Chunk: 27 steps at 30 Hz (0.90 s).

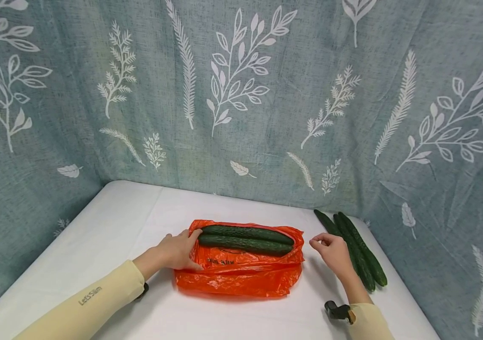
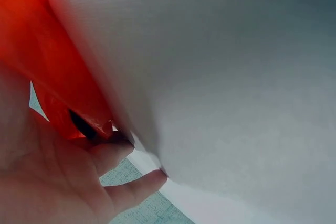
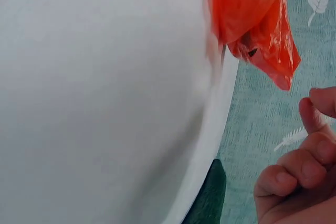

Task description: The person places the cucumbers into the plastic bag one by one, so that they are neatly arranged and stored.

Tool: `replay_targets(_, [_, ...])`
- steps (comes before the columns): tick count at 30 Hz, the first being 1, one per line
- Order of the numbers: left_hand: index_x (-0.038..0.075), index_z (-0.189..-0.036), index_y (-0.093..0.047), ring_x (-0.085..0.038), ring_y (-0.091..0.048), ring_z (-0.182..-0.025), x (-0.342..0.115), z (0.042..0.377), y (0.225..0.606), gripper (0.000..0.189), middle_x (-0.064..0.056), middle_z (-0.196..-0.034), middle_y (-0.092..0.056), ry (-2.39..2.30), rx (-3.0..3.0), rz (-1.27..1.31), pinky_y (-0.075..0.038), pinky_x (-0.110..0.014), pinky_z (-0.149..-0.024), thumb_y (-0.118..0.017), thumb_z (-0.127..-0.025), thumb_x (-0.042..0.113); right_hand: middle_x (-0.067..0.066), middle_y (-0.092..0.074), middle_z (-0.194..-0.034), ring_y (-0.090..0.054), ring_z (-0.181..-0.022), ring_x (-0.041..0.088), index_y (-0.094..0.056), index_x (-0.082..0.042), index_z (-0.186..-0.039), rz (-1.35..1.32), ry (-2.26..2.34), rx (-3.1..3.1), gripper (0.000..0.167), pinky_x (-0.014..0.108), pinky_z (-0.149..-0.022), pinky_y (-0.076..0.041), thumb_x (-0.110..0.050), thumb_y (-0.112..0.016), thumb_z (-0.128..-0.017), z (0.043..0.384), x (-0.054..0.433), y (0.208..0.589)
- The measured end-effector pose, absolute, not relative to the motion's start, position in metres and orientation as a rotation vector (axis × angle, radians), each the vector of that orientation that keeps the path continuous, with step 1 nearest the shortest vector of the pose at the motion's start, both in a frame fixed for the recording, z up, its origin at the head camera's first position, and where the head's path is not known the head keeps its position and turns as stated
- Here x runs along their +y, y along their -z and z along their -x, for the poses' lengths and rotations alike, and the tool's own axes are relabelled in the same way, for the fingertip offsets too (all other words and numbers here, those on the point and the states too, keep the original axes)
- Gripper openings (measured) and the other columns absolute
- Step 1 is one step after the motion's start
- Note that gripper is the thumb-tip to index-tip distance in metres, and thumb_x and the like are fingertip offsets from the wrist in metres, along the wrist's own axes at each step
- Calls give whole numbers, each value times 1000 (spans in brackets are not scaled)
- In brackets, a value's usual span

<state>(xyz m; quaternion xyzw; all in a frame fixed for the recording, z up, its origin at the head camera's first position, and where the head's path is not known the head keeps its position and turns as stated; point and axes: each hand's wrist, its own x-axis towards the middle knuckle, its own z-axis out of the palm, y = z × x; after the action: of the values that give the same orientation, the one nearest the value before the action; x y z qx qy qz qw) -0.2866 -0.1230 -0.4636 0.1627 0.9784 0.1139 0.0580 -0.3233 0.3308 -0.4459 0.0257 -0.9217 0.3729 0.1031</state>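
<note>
A red plastic bag (image 1: 241, 282) lies on the white table, with two dark green cucumbers (image 1: 245, 230) side by side in its opening. My left hand (image 1: 177, 250) rests at the bag's left end, thumb and fingers spread apart along its edge. In the left wrist view, the fingertips of the left hand (image 2: 68, 171) reach down to the table beside the red plastic. My right hand (image 1: 334, 252) hovers just right of the bag, fingers curled and thumb against the index finger. The right wrist view shows nothing between the fingers of that hand (image 3: 304, 166), apart from the bag (image 3: 257, 9).
Several more cucumbers (image 1: 362, 250) lie together at the table's right edge, just beyond the right hand. A patterned blue-green curtain (image 1: 241, 141) hangs behind and along both sides of the white table (image 1: 139, 212).
</note>
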Motion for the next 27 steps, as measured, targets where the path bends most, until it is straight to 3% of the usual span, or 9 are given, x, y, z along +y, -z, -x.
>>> replay_targets(10, [9,-154,-31,-34,-59,-120,-123,285,463,113,-20,-139,-52,-354,2967,-494,-43,-59,-100,-80,-71,68,1,-55,-74,-46,-72,15,-75,-4,-102,80,-1170,-2670,20,28,-59,-38,-22,-70,-95,316,348,446])
replay_targets(15, [8,-154,-31,-34,-58,-121,-123,284,462,113,-20,-140,-52,-360,2967,-492,-43,-59,-101,-81,-71,67,14,-68,-95,-55,-84,18,-73,-4,-111,121,-1190,-2680,28,29,-65,-43,-28,-68,-97,312,358,446])
replay_targets(18, [8,-155,-30,-35,-56,-124,-123,283,462,114,-21,-142,-50,-373,2961,-486,-41,-60,-102,-80,-72,67,15,-71,-105,-61,-94,23,-71,-3,-117,151,-1220,-2677,34,29,-69,-46,-30,-67,-98,309,364,445])
replay_targets(23, [7,-157,-28,-36,-53,-131,-124,281,461,115,-22,-146,-48,-407,2952,-484,-38,-61,-106,-81,-73,65,11,-70,-104,-59,-95,24,-70,-4,-123,258,-1256,-2654,40,32,-74,-47,-35,-67,-97,305,374,446])
replay_targets(27, [6,-156,-28,-36,-52,-131,-124,281,461,114,-22,-146,-48,-423,2952,-487,-38,-61,-106,-81,-73,64,16,-65,-117,-56,-104,28,-68,-5,-125,360,-1272,-2628,44,41,-83,-46,-39,-66,-97,302,382,448])
